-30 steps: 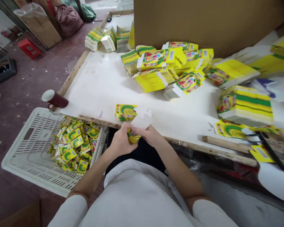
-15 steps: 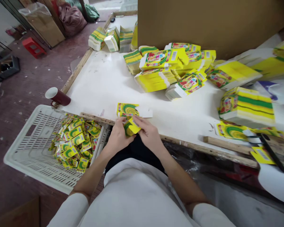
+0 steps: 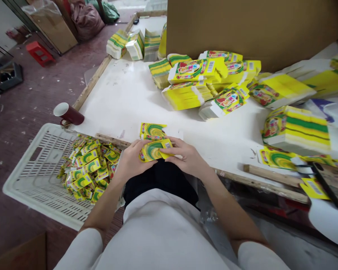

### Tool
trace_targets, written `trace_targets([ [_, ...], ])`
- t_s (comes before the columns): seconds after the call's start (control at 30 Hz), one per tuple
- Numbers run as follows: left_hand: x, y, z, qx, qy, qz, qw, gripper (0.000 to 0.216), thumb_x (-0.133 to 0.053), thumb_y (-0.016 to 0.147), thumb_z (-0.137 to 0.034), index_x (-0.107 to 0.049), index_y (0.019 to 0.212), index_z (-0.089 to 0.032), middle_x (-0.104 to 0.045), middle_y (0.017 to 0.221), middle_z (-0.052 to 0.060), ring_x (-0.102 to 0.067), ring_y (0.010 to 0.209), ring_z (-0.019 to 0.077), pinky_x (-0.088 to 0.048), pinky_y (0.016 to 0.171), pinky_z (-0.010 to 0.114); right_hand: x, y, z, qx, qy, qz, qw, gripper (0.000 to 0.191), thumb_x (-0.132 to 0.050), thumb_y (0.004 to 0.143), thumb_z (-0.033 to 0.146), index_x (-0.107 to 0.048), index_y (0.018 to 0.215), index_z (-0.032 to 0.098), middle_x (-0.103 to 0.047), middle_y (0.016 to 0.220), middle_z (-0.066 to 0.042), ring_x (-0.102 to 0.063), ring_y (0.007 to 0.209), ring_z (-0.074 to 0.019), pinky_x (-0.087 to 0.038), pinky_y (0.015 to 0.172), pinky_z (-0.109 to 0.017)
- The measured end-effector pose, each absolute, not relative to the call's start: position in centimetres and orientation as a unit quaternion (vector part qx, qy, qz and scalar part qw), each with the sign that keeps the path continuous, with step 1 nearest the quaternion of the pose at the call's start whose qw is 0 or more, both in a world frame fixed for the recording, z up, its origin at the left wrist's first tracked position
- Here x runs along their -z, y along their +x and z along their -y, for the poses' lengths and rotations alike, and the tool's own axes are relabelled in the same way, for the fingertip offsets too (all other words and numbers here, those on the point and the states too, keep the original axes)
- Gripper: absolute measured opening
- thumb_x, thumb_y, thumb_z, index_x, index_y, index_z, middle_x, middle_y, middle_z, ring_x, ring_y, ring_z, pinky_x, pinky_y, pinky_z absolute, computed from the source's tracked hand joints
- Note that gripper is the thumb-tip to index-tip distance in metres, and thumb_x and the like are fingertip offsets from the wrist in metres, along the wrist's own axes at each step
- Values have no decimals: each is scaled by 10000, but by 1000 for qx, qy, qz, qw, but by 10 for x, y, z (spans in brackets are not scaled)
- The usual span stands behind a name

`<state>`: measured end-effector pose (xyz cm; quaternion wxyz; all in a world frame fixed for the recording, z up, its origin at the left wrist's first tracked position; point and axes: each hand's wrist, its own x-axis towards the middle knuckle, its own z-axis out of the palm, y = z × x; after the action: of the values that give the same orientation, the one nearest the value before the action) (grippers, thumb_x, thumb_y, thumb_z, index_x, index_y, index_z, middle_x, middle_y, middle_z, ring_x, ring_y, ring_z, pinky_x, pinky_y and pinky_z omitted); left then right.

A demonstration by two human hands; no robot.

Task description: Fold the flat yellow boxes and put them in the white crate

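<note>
Item: one printed carton (image 3: 150, 150) was held at the counter's (image 3: 115, 97) near edge, left hand (image 3: 132, 160) and right hand (image 3: 188, 155) pinching opposite ends; overly hard squeezing might have creased it.

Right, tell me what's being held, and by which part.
A small yellow-and-green carton: the left hand holds its left end, the right hand its right end, by the barcoded flap.

Softly lit, brightest at the top, washed out beyond the bench (image 3: 115, 93). Dimmer across the floor (image 3: 59, 90), dark beneath the bench. Faintly shadowed beside the stacked cartons (image 3: 188, 69). Stretched toward the edges, slightly blurred at far right.
</note>
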<state>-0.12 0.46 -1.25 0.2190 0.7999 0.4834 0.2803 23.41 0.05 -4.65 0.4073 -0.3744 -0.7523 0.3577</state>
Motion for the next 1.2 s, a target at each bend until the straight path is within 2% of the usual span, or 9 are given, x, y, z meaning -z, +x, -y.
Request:
trace_targets([
  [0.3,19,3,0,-288,784,-506,215,555,-801,726,-328,-562,1215,-221,-663,1092,55,-661,1020,224,-535,891,339,54,213,2,-380,-424,678,464,222,-731,840,254,-727,1062,273,-594,1317,-100,-599,1243,-283,-530,1020,-463],
  [0.5,11,-21,4,-216,780,-551,205,515,-746,768,-351,-558,1231,-226,-654,1147,63,-652,1061,236,-530,921,351,60,204,-3,-423,-442,636,470,725,-764,802,331,-420,1438,271,-567,1366,-132,-670,1024,-247,-581,893,-436],
  [0.6,3,-74,8,-88,751,-638,148,525,-728,775,-423,-585,1229,-202,-655,1188,114,-626,1131,308,-507,978,437,65,206,-17,-315,-500,666,455,614,-728,836,316,-483,1393,237,-612,1316,-136,-631,1098,-282,-525,979,-475],
  [0.73,-10,-141,15,-14,652,-758,15,759,-740,724,-565,-563,1303,-107,-579,1343,253,-513,1283,457,-404,1057,610,74,201,-38,-186,-586,715,333,460,-667,858,199,-571,1308,167,-677,1179,-167,-591,1107,-344,-454,1006,-528],
  [0.8,-12,-148,18,-56,622,-778,70,686,-677,777,-597,-600,1259,-115,-644,1269,230,-600,1187,420,-453,1012,586,75,197,-43,-173,-601,726,286,400,-646,853,157,-607,1251,157,-685,1112,-171,-599,1048,-350,-462,959,-525],
  [0.9,2,-118,16,-132,630,-710,286,516,-645,802,-616,-689,1066,-175,-753,1003,133,-712,903,295,-555,853,464,68,195,-39,-163,-597,721,311,393,-654,823,133,-607,1212,161,-662,1076,-162,-594,1016,-352,-469,924,-528],
  [0.97,19,-79,9,-200,634,-612,429,558,-733,720,-624,-685,1062,-187,-761,954,113,-719,847,255,-575,779,401,58,195,-29,-177,-576,714,358,441,-670,797,122,-574,1224,180,-645,1023,-129,-597,982,-336,-478,914,-524],
  [1.03,36,-35,0,-316,594,-512,534,734,-814,593,-654,-642,1139,-195,-746,1051,121,-714,941,263,-583,795,395,49,193,-16,-224,-537,707,402,469,-665,789,112,-543,1229,223,-620,971,-84,-606,931,-295,-502,894,-486],
  [1.2,38,47,-11,-560,431,-467,532,753,-303,862,-814,-627,1148,-197,-696,1004,128,-667,1053,285,-561,858,464,40,174,18,-421,-413,654,474,373,-643,838,167,-519,1176,265,-605,961,-34,-624,833,-198,-553,774,-353],
])
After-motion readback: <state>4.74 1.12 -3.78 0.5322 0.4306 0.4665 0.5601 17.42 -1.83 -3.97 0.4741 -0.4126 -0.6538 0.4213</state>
